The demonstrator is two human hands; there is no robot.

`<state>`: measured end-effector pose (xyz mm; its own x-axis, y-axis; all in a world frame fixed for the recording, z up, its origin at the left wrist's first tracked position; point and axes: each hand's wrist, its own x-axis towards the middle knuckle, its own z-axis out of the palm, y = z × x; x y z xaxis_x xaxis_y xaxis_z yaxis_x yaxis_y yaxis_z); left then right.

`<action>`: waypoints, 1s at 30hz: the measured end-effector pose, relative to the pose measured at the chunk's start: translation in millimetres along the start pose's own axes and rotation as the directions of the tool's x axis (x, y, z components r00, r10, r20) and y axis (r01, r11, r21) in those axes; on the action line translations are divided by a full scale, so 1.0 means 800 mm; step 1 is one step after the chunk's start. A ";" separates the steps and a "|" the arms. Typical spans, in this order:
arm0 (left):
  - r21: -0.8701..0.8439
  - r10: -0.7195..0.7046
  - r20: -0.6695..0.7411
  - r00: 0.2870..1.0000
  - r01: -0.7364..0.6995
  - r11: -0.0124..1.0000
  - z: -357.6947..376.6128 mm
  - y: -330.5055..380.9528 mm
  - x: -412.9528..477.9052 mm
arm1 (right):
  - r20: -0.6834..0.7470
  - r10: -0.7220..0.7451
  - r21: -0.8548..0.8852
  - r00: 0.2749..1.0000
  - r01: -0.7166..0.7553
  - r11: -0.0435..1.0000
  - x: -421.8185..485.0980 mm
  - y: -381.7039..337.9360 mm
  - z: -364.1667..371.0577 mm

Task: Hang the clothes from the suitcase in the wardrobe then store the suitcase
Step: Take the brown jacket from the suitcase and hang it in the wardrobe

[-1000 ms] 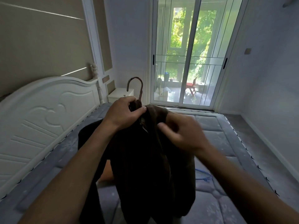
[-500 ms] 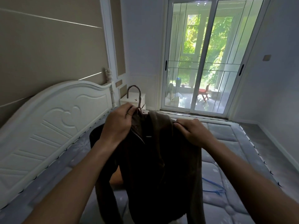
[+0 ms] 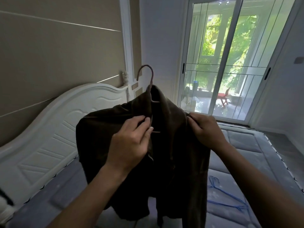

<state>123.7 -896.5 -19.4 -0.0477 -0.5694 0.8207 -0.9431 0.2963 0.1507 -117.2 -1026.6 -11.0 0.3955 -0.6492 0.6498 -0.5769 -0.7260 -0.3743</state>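
Jacket [image 3: 172,145], dark brown, on hanger [image 3: 150,83], held above mattress [image 3: 246,145]. Left hand [image 3: 131,143] pinches front edge; right hand [image 3: 207,130] fingers curled, gripping shoulder. Blue hangers [image 3: 225,199] near right.

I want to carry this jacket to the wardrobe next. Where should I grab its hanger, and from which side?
Best the hanger by its bare neck just below the hook, the only part clear of the dark jacket. Come from the left with the left hand, which pinches the jacket front below; the hook's open end faces left, so grip low. The right hand holds the shoulder.
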 end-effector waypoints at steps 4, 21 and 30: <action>0.105 -0.048 -0.096 0.994 0.058 0.993 -0.046 -0.050 -0.005 | 0.011 -0.128 0.054 0.992 0.127 0.990 0.013 -0.029 0.008; 0.180 -0.446 -0.302 0.843 0.510 0.841 -0.236 -0.048 -0.117 | 0.599 -0.585 0.714 0.547 -0.034 0.699 0.059 -0.159 0.062; 0.400 -0.452 -0.567 0.689 0.709 0.581 -0.354 0.069 -0.234 | 0.749 -0.662 0.539 -0.017 -0.566 0.625 0.015 -0.281 0.134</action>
<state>173.6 -556.5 -9.0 0.5794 -0.0914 0.8099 -0.7130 -0.5383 0.4493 93.6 -895.7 10.2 0.9107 0.3217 -0.2593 -0.1991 -0.2084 -0.9576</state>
